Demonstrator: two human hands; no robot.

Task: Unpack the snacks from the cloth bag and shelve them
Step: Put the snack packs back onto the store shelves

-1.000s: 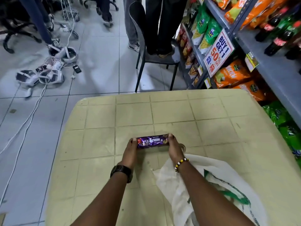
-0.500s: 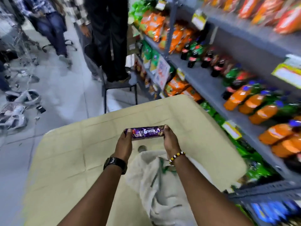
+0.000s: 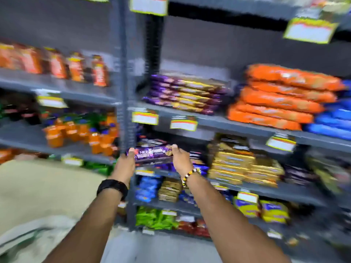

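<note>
A purple biscuit pack [image 3: 152, 153] is held level by its two ends, in front of the grey shelving [image 3: 228, 123]. My left hand [image 3: 126, 164] grips its left end and my right hand [image 3: 180, 158] grips its right end. The pack hovers at the front of a shelf bay holding similar dark and purple packs [image 3: 152, 142]. The white cloth bag [image 3: 34, 236] with green print lies on the pale table [image 3: 38, 186] at the lower left. The picture is blurred by motion.
Stacks of purple-and-gold packs [image 3: 186, 93], orange packs [image 3: 281, 97] and blue packs [image 3: 334, 118] fill the shelf above. Gold packs [image 3: 239, 168] sit to the right of my hands. Orange drink bottles [image 3: 79, 133] stand in the left bay. A grey upright post [image 3: 125, 92] divides the bays.
The view has swung right from the table to face the shelves. Both hands have carried the purple pack away from the bag and up to the shelf front.
</note>
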